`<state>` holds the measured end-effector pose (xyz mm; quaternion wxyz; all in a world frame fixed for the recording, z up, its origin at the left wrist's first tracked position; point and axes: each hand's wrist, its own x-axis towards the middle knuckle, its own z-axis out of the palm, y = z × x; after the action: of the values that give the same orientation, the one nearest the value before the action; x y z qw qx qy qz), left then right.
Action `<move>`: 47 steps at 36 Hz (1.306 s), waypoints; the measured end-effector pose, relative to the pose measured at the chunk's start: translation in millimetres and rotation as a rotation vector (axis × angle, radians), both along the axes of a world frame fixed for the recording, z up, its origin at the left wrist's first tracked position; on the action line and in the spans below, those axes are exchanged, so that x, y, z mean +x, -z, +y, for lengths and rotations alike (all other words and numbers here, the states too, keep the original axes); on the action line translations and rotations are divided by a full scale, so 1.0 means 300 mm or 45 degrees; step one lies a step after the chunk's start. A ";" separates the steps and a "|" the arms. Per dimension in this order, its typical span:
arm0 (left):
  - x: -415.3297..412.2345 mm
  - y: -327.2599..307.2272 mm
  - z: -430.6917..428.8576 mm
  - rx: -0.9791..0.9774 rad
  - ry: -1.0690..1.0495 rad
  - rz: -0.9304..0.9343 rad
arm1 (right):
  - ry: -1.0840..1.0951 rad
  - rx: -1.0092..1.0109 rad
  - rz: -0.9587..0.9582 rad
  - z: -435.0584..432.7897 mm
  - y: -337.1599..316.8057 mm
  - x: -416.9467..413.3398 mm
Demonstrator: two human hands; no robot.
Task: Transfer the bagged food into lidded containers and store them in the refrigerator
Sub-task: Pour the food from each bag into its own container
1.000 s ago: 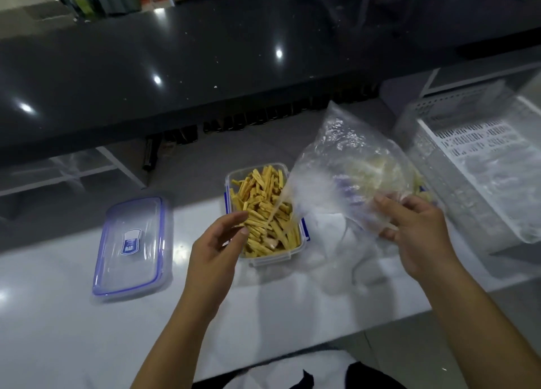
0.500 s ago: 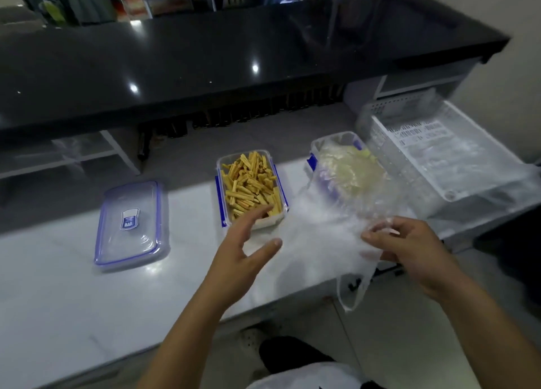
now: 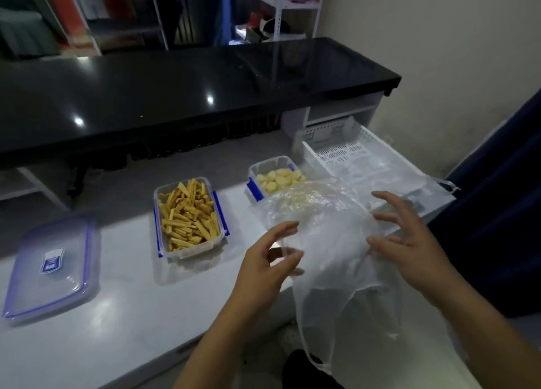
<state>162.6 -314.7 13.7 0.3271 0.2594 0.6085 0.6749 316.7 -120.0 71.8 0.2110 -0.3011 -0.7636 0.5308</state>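
Beside the open container [image 3: 191, 252] and lid [image 3: 49, 271], left hand [image 3: 263, 271] pinches the bag [image 3: 330, 236], right hand [image 3: 409, 248] spread.

Crinkled clear plastic bag [image 3: 330, 242], glossy black counter [image 3: 175, 96], clear plastic lid [image 3: 52, 268]
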 end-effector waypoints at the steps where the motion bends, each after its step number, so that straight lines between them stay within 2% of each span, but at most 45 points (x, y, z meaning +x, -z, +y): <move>1: 0.002 -0.016 0.041 -0.012 -0.009 0.002 | -0.017 0.040 -0.004 0.040 0.003 -0.010; 6: -0.035 -0.057 0.285 -0.049 -0.033 0.051 | 0.069 0.133 -0.080 0.271 0.008 -0.074; 12: -0.109 -0.092 0.669 0.059 -0.042 0.023 | 0.085 0.351 -0.167 0.637 -0.046 -0.151; 17: -0.176 -0.064 0.981 -0.117 -0.149 0.114 | 0.017 0.513 -0.299 0.935 -0.019 -0.245; 19: -0.194 -0.030 1.075 -0.302 -0.198 0.274 | -0.039 0.577 -0.404 1.031 0.022 -0.291; 22: -0.200 0.036 1.176 -0.766 -0.136 0.715 | -0.148 0.752 -0.644 1.135 0.125 -0.346; 25: -0.206 0.121 1.235 -1.197 0.064 1.355 | -0.273 0.968 -0.820 1.197 0.258 -0.372; 27: -0.216 0.172 1.266 -1.365 0.233 1.511 | -0.399 1.088 -0.890 1.231 0.348 -0.378; 31: -0.219 0.244 1.293 -1.575 0.452 1.458 | -0.584 1.207 -0.987 1.269 0.468 -0.376; 35: -0.213 0.265 1.300 -1.675 0.527 1.542 | -0.678 1.303 -1.032 1.301 0.513 -0.397; 40: -0.204 0.252 1.300 -1.732 0.547 1.563 | -0.777 1.404 -1.094 1.307 0.532 -0.408; 47: -0.202 0.246 1.292 -1.693 0.555 1.536 | -0.806 1.380 -1.127 1.297 0.511 -0.411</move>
<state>101.9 72.7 -60.2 0.1561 0.4347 0.8759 -0.1394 193.5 269.3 -81.6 -0.1584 -0.1072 -0.9801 -0.0527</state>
